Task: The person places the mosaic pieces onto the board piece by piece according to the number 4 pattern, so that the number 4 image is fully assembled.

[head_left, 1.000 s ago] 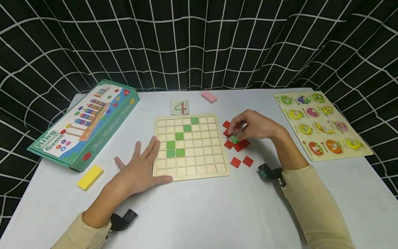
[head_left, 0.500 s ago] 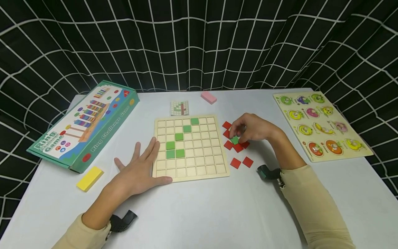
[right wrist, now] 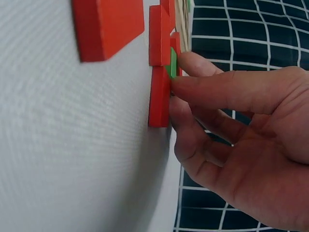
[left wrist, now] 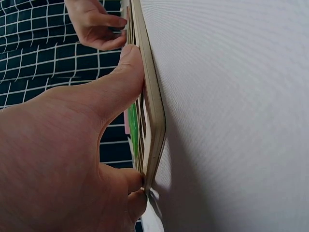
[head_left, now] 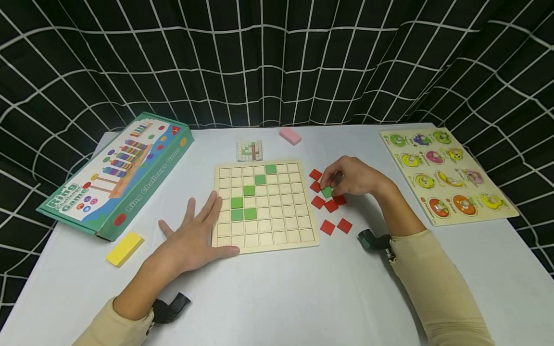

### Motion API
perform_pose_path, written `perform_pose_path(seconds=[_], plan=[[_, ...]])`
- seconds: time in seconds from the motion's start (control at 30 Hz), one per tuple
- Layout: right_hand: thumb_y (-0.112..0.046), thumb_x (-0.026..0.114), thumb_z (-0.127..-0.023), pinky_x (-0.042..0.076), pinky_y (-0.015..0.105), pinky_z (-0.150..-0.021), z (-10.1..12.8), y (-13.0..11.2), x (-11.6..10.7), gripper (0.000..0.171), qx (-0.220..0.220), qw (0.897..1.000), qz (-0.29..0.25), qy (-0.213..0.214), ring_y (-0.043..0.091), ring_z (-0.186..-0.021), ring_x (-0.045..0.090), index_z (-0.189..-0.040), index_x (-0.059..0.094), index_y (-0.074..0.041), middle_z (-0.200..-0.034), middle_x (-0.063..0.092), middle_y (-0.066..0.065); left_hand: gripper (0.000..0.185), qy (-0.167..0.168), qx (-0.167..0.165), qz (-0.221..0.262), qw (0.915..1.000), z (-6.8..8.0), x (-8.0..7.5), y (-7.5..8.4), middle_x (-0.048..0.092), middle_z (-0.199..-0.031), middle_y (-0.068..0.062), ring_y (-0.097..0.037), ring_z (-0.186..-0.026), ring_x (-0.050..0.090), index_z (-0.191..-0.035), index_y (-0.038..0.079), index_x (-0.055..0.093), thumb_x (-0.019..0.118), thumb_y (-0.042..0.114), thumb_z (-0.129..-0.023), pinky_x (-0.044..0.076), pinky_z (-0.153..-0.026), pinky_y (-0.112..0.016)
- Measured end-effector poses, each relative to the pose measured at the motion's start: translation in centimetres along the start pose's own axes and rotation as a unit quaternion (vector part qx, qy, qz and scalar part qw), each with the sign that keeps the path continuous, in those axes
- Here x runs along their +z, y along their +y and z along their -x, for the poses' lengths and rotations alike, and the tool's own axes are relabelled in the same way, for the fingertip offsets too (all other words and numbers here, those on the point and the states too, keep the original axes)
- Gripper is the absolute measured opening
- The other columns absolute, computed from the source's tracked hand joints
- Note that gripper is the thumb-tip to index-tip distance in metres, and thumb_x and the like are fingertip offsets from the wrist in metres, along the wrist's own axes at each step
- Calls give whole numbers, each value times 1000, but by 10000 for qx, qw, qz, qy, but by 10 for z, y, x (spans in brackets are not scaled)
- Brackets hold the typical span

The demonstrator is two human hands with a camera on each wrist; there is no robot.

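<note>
Wooden grid board (head_left: 266,206) sits mid-table, the left hand (head_left: 196,235) flat with fingers straight, bracing its near-left corner. Just right of the board, the right hand (head_left: 352,177) pinches a green tile (head_left: 327,192) atop the red tiles (head_left: 331,205). Thin edge-grip there; it could slip and scatter the reds.

pale wooden board (head_left: 266,206), matt white table (head_left: 303,298)

Recording booth: grid-patterned curtain (head_left: 277,62) enclosing toy-strewn table (head_left: 303,298).
</note>
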State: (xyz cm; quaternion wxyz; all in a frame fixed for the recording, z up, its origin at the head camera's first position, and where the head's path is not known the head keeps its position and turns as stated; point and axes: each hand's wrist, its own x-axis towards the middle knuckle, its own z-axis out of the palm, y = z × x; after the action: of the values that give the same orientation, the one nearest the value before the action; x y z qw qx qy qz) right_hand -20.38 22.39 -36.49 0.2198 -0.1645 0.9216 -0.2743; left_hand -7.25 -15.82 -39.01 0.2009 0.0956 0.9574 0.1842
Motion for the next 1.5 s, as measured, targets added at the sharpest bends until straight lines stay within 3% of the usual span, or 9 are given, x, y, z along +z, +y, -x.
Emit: perform_pose_path(seconds=[0.63,1.03,1.5], plan=[[3,83,-76,55,32,-72,-1,-8,6,22,394,9990,93,205,29,-96,61,-93,78,-10,-96,70,9,127,33,-12,45,10000,0,0,1,-4,-178,-4,-54,-158,-8,-169,15,7,71,78,-79,-9,-93,-96],[-1,85,-79,60,36,-79,1,-8,5,22,287,9989,272,254,29,-99,66,-97,79,-12,-99,74,6,126,41,18,90,9999,1,1,0,-3,-178,-4,-54,-158,-8,-169,15,7,70,79,-80,-9,-93,-96],[-2,84,-80,59,33,-76,4,-6,-2,22,77,9992,-94,372,26,-93,66,-99,82,-11,-99,77,6,126,53,31,68,10000,1,1,-1,-4,-178,-3,-53,-158,-8,-169,15,7,70,79,-80,-9,-93,-96]])
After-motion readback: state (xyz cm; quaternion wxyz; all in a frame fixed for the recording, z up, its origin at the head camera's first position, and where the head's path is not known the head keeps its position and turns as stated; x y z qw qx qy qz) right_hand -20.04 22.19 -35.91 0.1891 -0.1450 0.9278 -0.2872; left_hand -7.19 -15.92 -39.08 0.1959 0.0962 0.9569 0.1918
